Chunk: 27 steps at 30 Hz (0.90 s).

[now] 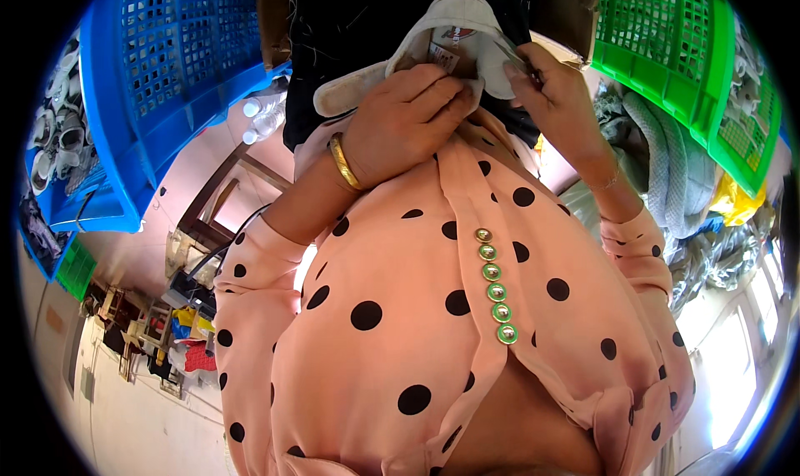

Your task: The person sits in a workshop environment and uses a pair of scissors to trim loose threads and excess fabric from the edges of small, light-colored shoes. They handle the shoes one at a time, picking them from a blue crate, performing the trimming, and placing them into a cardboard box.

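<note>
A white shoe [458, 11] with a rounded end and a printed tan lining lies over the dark cloth [333, 26] on my lap. A pale strap or flap [346, 92] sticks out from it to the left. My left hand [408, 122], with a gold bangle at the wrist, is closed over the shoe's near edge, and its fingertips are partly hidden inside the opening. At the right edge, my right hand [554, 101] pinches the shoe's side between thumb and bent fingers. Whether those fingers also hold something small cannot be made out.
A blue plastic crate [179, 67] stands at the left, beside more pale shoe pieces [62, 134]. At the right is a green crate [658, 51], with grey cloth [667, 167] and plastic bags below. Clear bottles [262, 117] stand near the blue crate.
</note>
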### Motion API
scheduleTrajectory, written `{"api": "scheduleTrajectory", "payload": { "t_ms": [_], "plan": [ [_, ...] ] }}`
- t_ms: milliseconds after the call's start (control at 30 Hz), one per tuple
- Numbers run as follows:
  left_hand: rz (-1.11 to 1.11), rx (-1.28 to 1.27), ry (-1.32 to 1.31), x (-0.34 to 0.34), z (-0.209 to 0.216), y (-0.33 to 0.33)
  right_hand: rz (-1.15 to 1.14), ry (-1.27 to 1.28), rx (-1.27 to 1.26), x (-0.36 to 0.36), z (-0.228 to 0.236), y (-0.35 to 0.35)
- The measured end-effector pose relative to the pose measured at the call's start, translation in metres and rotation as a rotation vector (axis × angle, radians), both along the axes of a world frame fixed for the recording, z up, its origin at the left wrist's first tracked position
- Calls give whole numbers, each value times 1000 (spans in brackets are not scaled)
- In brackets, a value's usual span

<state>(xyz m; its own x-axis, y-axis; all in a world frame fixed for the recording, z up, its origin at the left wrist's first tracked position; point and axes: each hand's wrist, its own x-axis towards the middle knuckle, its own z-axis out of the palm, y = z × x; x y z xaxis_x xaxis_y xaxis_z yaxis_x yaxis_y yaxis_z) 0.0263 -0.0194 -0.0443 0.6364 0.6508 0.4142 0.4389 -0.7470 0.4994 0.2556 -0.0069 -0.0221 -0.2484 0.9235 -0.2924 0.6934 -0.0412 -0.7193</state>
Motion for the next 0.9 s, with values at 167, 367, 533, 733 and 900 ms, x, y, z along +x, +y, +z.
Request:
{"api": "scheduleTrajectory", "payload": {
  "t_ms": [167,367,533,733,900],
  "plan": [
    [24,16,5,8,-2,-9,227,-380,516,3,34,-1],
    [24,-1,21,9,-2,-14,515,-815,523,-8,52,-10],
    [11,-11,17,9,-4,-18,546,-893,475,-17,50,-10],
    [-25,-36,15,8,-6,-20,544,-960,395,-26,56,-13],
    [-27,-49,16,7,-8,-20,600,-996,407,-29,59,-14]
  ]
}}
